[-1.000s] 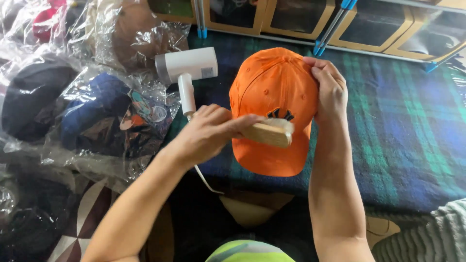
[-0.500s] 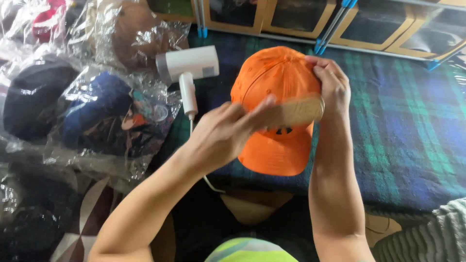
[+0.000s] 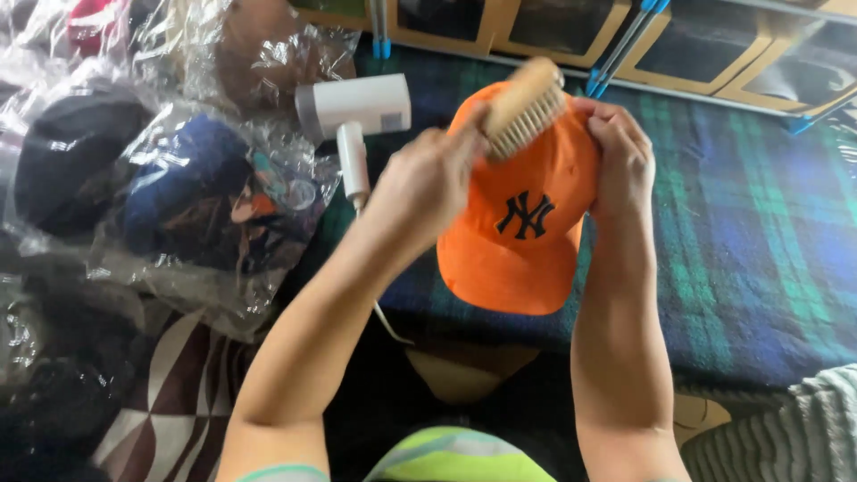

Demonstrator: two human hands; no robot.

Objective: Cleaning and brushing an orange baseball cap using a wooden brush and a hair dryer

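Left hand point(image 3: 428, 178): we grip the wooden brush point(image 3: 525, 107), bristles on the crown.
Right hand point(image 3: 620, 156): we clasp the orange cap point(image 3: 527, 223), raised above the plaid blanket point(image 3: 759, 232).
Brushing: we'd favour short, light strokes, cap braced.

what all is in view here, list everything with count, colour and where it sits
cap: one, orange with a dark emblem, held up at centre
brush: one, pale wood with light bristles, against the cap's top
hair dryer: one, white, lying on the blanket left of the cap
blanket: one, blue and green plaid, centre and right
bagged caps: several, navy, black, brown and red, in clear plastic at left
storage boxes: a few, tan frames with dark fronts, along the top edge
left hand: one, gripping the brush
right hand: one, holding the cap's side
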